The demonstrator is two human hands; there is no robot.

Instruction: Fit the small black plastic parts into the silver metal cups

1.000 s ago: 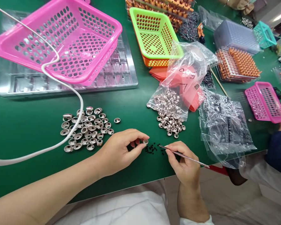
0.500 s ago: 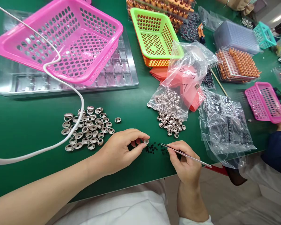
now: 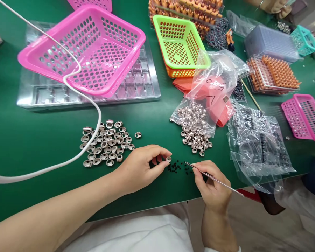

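Between thumb and index finger, my left hand point(image 3: 144, 168) holds a small silver ring-shaped cup point(image 3: 168, 159). My right hand point(image 3: 214, 183) grips metal tweezers point(image 3: 220, 182), their tip among tiny black pieces point(image 3: 174, 167) on the green table point(image 3: 147, 117). Whether a piece sits in the tip is too small to tell. Many silver cups point(image 3: 105, 143) lie spread out left of my left hand, and one lies apart from them point(image 3: 138, 134). Beyond my hands, more silver cups point(image 3: 196, 140) spill from a clear plastic bag point(image 3: 212, 75).
A white cable point(image 3: 98, 113) crosses the left cups and a pink basket point(image 3: 94, 52), which rests on a metal tray point(image 3: 154, 84). Behind are a green basket point(image 3: 178, 45) and orange parts point(image 3: 280, 75). Crumpled clear bags point(image 3: 257, 147) lie right, near a small pink basket point(image 3: 301, 115).
The view has shifted, so the table's contents appear further right. My left hand still holds the cup; the tweezer tip remains beside the black pieces.
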